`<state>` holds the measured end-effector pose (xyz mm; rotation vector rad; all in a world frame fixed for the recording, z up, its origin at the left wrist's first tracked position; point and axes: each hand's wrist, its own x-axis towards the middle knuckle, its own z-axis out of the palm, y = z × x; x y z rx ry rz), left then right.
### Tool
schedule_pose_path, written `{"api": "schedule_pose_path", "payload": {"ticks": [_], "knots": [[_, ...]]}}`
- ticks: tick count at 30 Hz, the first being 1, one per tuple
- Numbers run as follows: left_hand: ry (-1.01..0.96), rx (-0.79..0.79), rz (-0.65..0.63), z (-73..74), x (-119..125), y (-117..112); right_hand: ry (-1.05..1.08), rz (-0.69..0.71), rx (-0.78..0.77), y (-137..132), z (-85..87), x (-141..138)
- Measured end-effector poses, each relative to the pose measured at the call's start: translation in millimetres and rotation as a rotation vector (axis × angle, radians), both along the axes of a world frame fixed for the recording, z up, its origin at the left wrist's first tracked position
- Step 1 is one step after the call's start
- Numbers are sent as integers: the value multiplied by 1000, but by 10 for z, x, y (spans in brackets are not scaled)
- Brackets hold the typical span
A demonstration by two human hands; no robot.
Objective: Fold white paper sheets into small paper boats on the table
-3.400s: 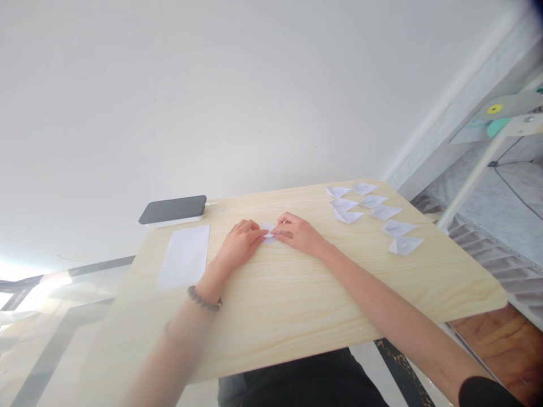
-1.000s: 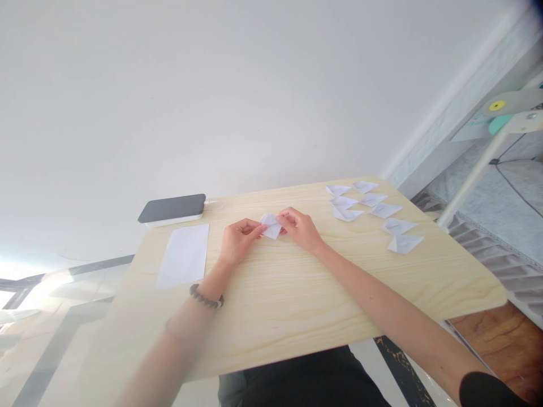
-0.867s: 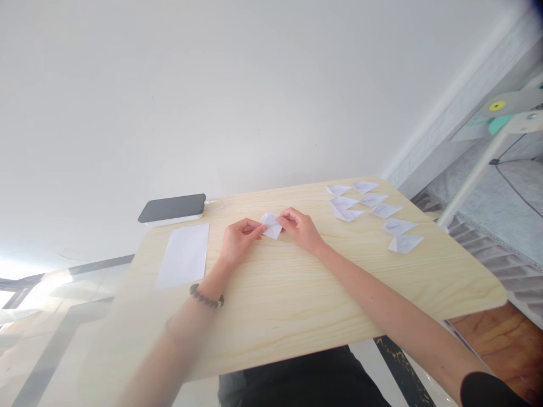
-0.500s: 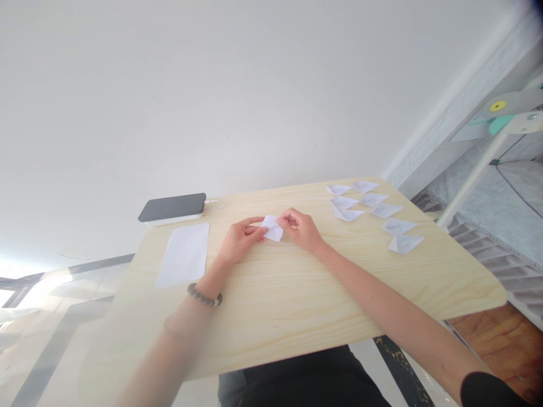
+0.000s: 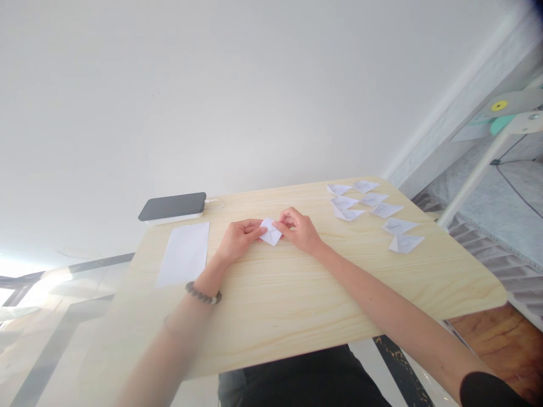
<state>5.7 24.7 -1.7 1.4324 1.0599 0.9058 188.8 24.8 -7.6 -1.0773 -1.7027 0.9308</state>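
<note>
A small folded white paper piece (image 5: pixel 268 232) is held just above the light wooden table (image 5: pixel 297 294), between both my hands. My left hand (image 5: pixel 238 239) pinches its left edge with closed fingers. My right hand (image 5: pixel 298 229) pinches its right upper edge with thumb and forefinger. A bead bracelet (image 5: pixel 202 295) sits on my left wrist.
A flat white paper strip (image 5: pixel 184 254) lies left of my hands. A dark phone (image 5: pixel 173 206) rests on a white base at the back left, cable attached. Several folded white paper pieces (image 5: pixel 373 212) lie at the back right. A white pole (image 5: pixel 479 169) stands beyond the right edge.
The paper piece was pressed flat on the table, then lifted between both hands. In the last second it was turned slightly and my fingers shifted their pinch on it.
</note>
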Motion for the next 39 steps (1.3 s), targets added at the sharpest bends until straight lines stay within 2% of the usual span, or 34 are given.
{"api": "schedule_pose_path", "payload": {"ticks": [5,15,21,26,29,34,39], "knots": [[-2,-12,-7,23,-12,2,-11,5,5,-12,20,-8],[-1,17,-48,11,-5,-5,-133,6,116,-21,-25,-26],[-17,-12,-51,6,-27,7,-71,43,38,-21,-3,-28],[12,18,2,42,-23,-8,-50,107,-44,-16,-20,-12],[31,30,6,64,-12,-20,-89,162,-37,-14,-17,-5],[115,46,83,55,-4,-11,-120,173,-18,-18,-2,16],[123,51,69,20,-9,4,-138,192,-29,-30,-1,18]]}}
